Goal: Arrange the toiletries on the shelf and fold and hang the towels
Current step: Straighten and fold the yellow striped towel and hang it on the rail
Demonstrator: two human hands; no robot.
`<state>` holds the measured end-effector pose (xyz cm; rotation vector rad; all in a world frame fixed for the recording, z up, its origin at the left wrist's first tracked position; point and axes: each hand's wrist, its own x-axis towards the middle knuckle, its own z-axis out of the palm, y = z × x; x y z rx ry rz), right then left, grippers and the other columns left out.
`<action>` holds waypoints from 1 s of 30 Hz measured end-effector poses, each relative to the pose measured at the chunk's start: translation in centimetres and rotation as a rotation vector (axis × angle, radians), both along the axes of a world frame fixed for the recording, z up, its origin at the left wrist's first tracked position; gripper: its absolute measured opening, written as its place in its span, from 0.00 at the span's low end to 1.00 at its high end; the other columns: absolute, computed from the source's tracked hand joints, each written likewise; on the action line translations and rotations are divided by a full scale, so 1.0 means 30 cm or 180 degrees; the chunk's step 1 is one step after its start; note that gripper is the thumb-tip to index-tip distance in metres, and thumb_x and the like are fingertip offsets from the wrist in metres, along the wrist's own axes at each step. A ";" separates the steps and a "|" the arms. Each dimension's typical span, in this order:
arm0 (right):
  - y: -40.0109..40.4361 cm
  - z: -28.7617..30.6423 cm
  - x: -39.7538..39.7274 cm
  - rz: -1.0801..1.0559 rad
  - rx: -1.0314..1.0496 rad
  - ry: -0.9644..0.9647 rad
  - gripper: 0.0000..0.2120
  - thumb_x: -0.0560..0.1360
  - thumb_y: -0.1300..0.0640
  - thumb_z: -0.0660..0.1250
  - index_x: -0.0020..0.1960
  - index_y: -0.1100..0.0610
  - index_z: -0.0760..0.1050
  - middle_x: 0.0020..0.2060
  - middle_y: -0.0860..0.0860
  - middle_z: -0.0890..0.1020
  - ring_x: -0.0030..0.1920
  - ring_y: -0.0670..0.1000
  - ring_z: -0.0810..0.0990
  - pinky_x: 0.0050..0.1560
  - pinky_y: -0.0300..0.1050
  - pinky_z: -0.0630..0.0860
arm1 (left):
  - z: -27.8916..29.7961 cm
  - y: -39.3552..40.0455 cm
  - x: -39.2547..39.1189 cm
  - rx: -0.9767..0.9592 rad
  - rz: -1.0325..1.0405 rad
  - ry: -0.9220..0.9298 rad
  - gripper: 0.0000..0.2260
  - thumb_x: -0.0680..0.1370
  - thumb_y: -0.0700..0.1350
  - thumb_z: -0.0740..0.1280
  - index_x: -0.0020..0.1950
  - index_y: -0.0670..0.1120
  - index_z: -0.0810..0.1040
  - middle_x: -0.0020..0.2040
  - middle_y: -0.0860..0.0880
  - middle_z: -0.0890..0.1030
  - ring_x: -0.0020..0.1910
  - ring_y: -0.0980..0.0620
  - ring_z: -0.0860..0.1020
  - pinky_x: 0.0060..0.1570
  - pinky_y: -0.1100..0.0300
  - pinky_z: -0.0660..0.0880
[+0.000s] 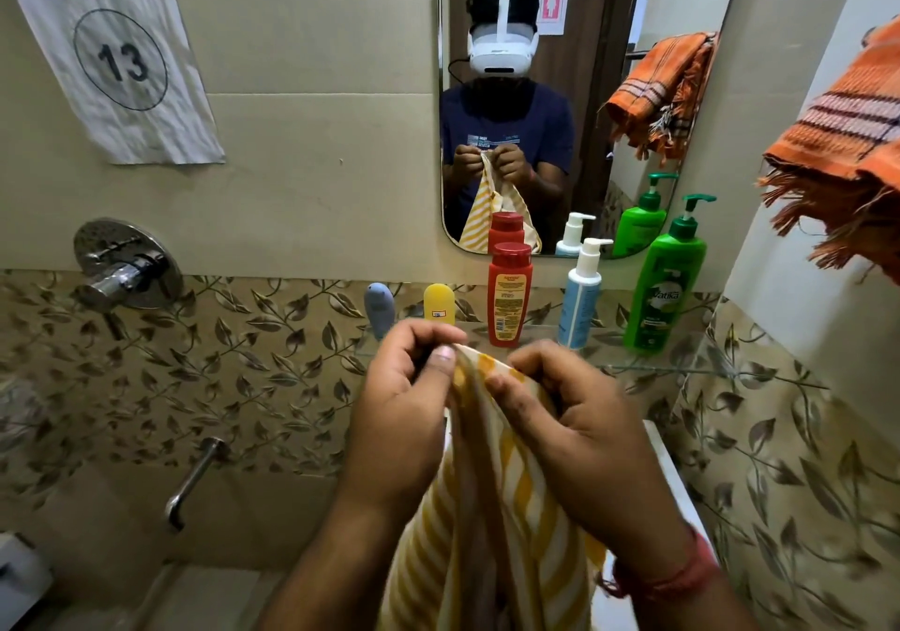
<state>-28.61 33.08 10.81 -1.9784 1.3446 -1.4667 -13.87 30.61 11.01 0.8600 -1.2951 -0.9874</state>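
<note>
1. The yellow striped towel (492, 508) runs off the bottom edge, its lower part unseen.
2. The left hand (404, 416) and right hand (579, 431) each pinch its top edge, close together; it hangs between them, before the glass shelf (691, 362).
3. An orange towel (847, 143) is cut off at right.

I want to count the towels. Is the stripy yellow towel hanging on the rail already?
No, both the left hand and the right hand pinch the top edge of the yellow striped towel in front of the shelf.

Soft, even indoor light, no hard shadows; wide-angle bending at the edges, with slight blur lower left.
</note>
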 end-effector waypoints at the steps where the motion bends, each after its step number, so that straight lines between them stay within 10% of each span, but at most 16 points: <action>1: 0.001 0.005 -0.033 0.0261 0.0277 0.0073 0.13 0.77 0.41 0.66 0.44 0.50 0.77 0.36 0.47 0.79 0.37 0.44 0.77 0.35 0.40 0.73 | 0.019 -0.009 0.023 -0.0053 0.0083 -0.0011 0.13 0.83 0.35 0.60 0.48 0.49 0.80 0.39 0.54 0.82 0.38 0.56 0.79 0.40 0.60 0.76; 6: -0.007 -0.025 -0.150 0.0842 0.0966 0.0694 0.33 0.72 0.26 0.57 0.44 0.57 0.77 0.40 0.51 0.79 0.41 0.49 0.79 0.42 0.55 0.75 | 0.106 -0.078 0.133 -0.0271 0.0761 0.0590 0.14 0.83 0.34 0.57 0.47 0.49 0.77 0.34 0.56 0.79 0.31 0.60 0.75 0.32 0.66 0.73; 10: -0.013 -0.039 -0.134 0.0749 0.0970 0.0635 0.26 0.72 0.28 0.58 0.46 0.49 0.78 0.40 0.46 0.80 0.41 0.44 0.79 0.42 0.50 0.76 | 0.116 -0.091 0.123 -0.0233 0.0769 0.0578 0.15 0.82 0.36 0.58 0.46 0.52 0.78 0.35 0.55 0.79 0.31 0.59 0.73 0.31 0.66 0.72; 16: 0.009 0.034 -0.026 0.1200 0.0749 -0.0036 0.12 0.75 0.43 0.69 0.56 0.44 0.77 0.48 0.46 0.82 0.49 0.49 0.82 0.49 0.57 0.81 | 0.150 0.017 0.137 -0.0896 -0.0701 -0.1927 0.11 0.80 0.41 0.59 0.50 0.56 0.78 0.48 0.60 0.80 0.51 0.61 0.78 0.50 0.70 0.73; 20: 0.065 0.036 0.059 0.1459 0.0563 -0.0291 0.12 0.75 0.46 0.69 0.54 0.51 0.77 0.47 0.50 0.82 0.50 0.53 0.82 0.49 0.62 0.79 | 0.208 0.091 0.188 -0.1334 -0.0430 -0.2576 0.10 0.81 0.43 0.60 0.54 0.56 0.77 0.50 0.59 0.79 0.53 0.53 0.79 0.48 0.65 0.76; 24: 0.105 0.035 0.143 0.1147 -0.0102 -0.0290 0.08 0.78 0.48 0.67 0.48 0.53 0.78 0.43 0.48 0.78 0.45 0.51 0.79 0.44 0.50 0.77 | 0.216 0.152 0.228 -0.1530 0.0530 -0.2080 0.13 0.78 0.38 0.61 0.55 0.53 0.78 0.48 0.58 0.80 0.49 0.53 0.81 0.46 0.65 0.76; 30: 0.116 0.047 0.294 0.1353 -0.0278 -0.0266 0.06 0.78 0.54 0.67 0.52 0.53 0.80 0.63 0.44 0.72 0.66 0.38 0.71 0.62 0.29 0.67 | 0.204 0.204 0.293 -0.1681 0.0995 -0.1683 0.17 0.80 0.34 0.59 0.57 0.55 0.76 0.47 0.54 0.80 0.46 0.50 0.81 0.47 0.58 0.78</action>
